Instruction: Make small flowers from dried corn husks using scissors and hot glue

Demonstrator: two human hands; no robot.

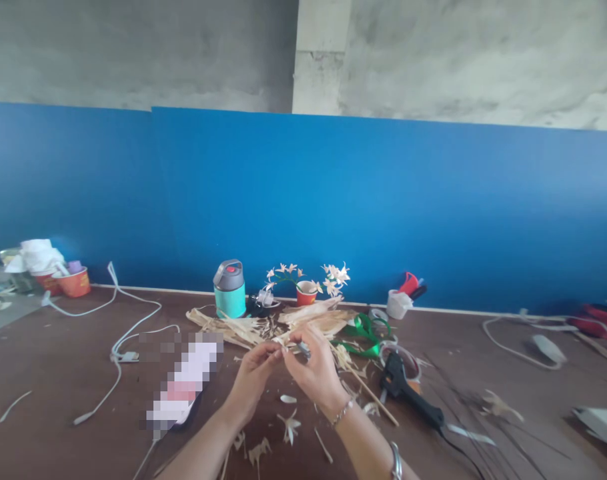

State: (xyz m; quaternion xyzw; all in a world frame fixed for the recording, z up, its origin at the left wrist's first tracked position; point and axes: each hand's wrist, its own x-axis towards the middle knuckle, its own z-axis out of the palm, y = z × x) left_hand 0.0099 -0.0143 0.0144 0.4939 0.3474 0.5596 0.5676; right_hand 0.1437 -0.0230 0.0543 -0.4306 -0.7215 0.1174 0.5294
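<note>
Presently, head view: two bare hands meet above the middle of a brown table [58,360].
Left hand [253,375]: thumb and fingertips closed in a pinch on a small pale piece [279,342].
Right hand [319,375]: fingers curled, tips nearly together on the same piece; a greyish object [304,350] shows within the curl, too unclear to name.
Pale piece: between the two hands' fingertips, just nearer than the dried husks [236,328].
Near side: a loose pale flower [290,427] lies on the table between the forearms.
Right side: a black glue gun [413,392] lies near the right wrist, a green ribbon [366,341] farther off.
Left side: a pixelated flat object [186,387] lies well apart from the left hand.
Far side: a teal flask [230,301] stands left of a red cup [305,295] with pale flowers around it; a white cup [397,305] holding pens stands to the right.
</note>
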